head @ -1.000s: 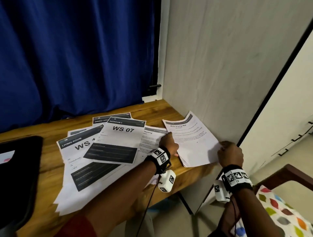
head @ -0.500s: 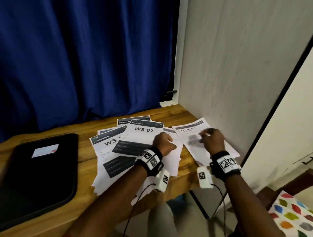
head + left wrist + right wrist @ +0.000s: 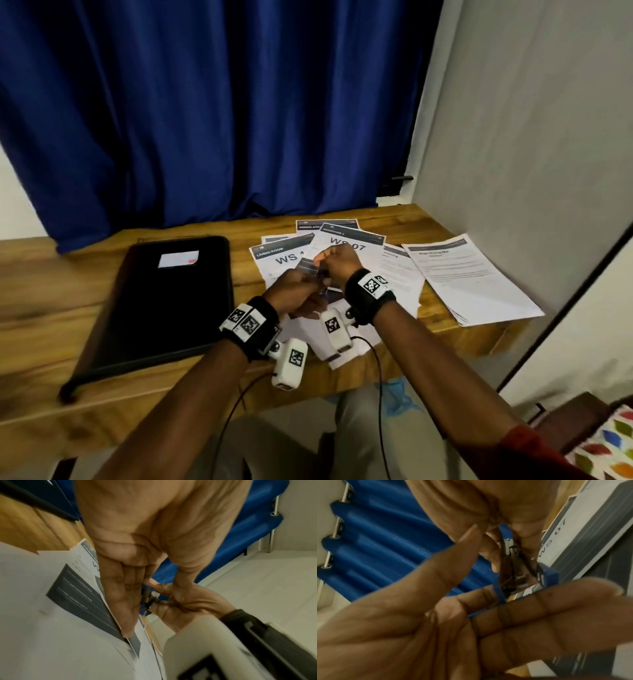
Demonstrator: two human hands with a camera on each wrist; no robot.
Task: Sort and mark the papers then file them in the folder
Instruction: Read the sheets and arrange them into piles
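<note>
- Papers [image 3: 284, 260]: printed sheets lie fanned and overlapping on the wooden surface [image 3: 51, 274], right of centre. One sheet reads "WS 07" [image 3: 356, 240]; another reads "LIVING ROOM", its large heading partly covered by the hands.
- A separate stack of text sheets [image 3: 472, 281] lies at the right end of the surface, apart from the fan, its near corner past the edge.
- Black folder [image 3: 164, 301]: closed, flat on the surface, left of the papers, with a small white label near its far end.
- Small blue item [image 3: 547, 574]: held between both hands above the fanned papers. It shows metal and dark parts; blur prevents naming it.
- Left hand [image 3: 294, 291]: fingers close together alongside the blue item, thumb meeting them; grip narrow, on the item as far as the wrist view shows.
- Right hand [image 3: 339, 263]: fingers curled, pinching the upper end of the blue item.
- In the head view, the hands hide the item almost entirely.
- Blue curtain [image 3: 205, 102] hangs behind the surface; a pale wall panel [image 3: 531, 120] stands at right.
- A patterned cushion [image 3: 609, 445] is cut off at the lower right corner.
</note>
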